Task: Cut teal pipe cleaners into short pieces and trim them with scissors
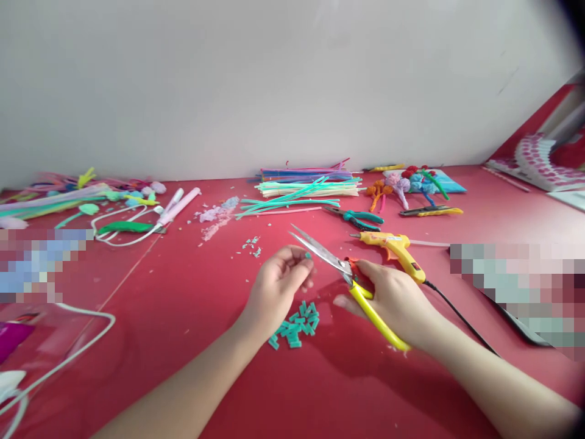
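Between the thumb and fingers of my left hand [281,277] is a short teal piece of pipe cleaner [308,256], only its end showing. My right hand [395,296] is closed on scissors [377,317] with yellow and orange handles. Their blades point up and left, slightly parted, close by the fingers of my left hand. Below, on the red table [201,366], lies a small heap of cut teal pipe cleaner pieces [295,326]. Tiny teal clippings [251,244] are scattered beyond my left hand.
Behind lie bundled pipe cleaners [311,189] and teal-handled pliers [361,218]. A yellow glue gun [393,247] with a black cord rests beyond my right hand. Fluffy flowers [402,183] sit back right. A pink hair-straightener-like tool [180,206] and white cable [98,314] occupy the left.
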A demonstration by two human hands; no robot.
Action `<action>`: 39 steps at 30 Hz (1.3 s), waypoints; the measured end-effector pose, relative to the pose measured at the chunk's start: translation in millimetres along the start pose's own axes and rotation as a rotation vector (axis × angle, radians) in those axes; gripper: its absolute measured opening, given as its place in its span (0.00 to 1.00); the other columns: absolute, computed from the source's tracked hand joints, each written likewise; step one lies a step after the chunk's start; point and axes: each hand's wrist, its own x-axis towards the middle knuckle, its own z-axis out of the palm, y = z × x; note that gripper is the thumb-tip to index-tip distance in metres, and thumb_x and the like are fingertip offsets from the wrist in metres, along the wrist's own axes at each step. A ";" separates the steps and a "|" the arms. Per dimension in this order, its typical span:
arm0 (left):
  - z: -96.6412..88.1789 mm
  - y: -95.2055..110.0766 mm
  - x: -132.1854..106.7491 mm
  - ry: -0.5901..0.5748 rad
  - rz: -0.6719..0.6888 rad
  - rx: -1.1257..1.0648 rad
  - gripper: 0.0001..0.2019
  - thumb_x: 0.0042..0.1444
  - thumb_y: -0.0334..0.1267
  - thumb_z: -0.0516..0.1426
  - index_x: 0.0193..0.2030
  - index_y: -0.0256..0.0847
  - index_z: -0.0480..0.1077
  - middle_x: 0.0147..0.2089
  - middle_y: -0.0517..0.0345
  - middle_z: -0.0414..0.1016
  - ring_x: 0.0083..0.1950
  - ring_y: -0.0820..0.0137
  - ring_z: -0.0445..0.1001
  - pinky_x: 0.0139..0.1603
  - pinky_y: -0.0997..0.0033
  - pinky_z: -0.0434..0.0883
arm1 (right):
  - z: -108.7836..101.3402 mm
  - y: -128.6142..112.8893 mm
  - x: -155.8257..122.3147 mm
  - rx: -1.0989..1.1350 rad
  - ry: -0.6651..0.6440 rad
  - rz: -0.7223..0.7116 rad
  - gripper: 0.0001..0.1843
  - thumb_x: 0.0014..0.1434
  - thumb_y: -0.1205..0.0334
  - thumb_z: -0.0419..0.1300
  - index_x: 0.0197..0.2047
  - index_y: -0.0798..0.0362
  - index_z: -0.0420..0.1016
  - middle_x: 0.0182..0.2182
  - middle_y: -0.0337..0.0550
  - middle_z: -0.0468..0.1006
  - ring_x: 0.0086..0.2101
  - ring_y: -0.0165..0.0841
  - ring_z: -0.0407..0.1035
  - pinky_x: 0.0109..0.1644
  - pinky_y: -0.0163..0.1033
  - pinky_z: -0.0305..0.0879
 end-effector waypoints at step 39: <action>-9.4 1.4 2.6 0.050 0.073 -0.279 0.03 0.51 0.34 0.53 0.30 0.37 0.66 0.26 0.60 0.66 0.26 0.76 0.65 0.28 0.75 0.64 | 17.3 6.7 -4.9 -0.233 0.070 -0.114 0.18 0.51 0.45 0.47 0.24 0.52 0.57 0.15 0.36 0.64 0.16 0.26 0.56 0.21 0.32 0.39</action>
